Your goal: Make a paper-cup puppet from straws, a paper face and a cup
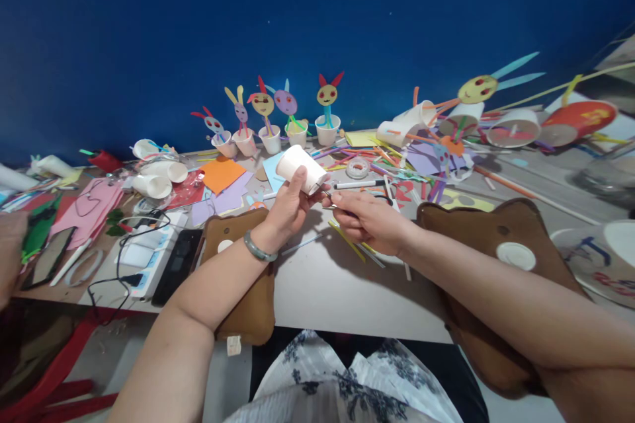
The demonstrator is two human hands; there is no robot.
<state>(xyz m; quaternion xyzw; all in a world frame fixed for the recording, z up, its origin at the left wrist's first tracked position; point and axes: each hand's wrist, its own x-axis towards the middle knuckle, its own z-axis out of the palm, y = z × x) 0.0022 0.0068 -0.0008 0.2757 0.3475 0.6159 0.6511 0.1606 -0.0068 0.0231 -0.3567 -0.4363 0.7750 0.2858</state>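
My left hand [292, 206] is closed around a white paper cup [300, 168] tipped on its side above the table, its base turned toward my right hand. My right hand [364, 217] is closed on a slim metal tool with dark parts, which looks like a pair of scissors [325, 194]. Its tip meets the cup near the base rim; whether it has pierced the paper I cannot tell. Most of the tool is hidden by my fingers. Just beyond my right hand lies a black-and-white marker [358, 184].
Paper-cup figures with animal faces [327, 94] line the blue wall [317, 13]. Coloured straws, a tape roll [357, 167] and paper sheets [224, 175] crowd the table. Brown cushions [243, 277] flank me. A power strip [157, 254] and another person's hand [12, 244] are at left.
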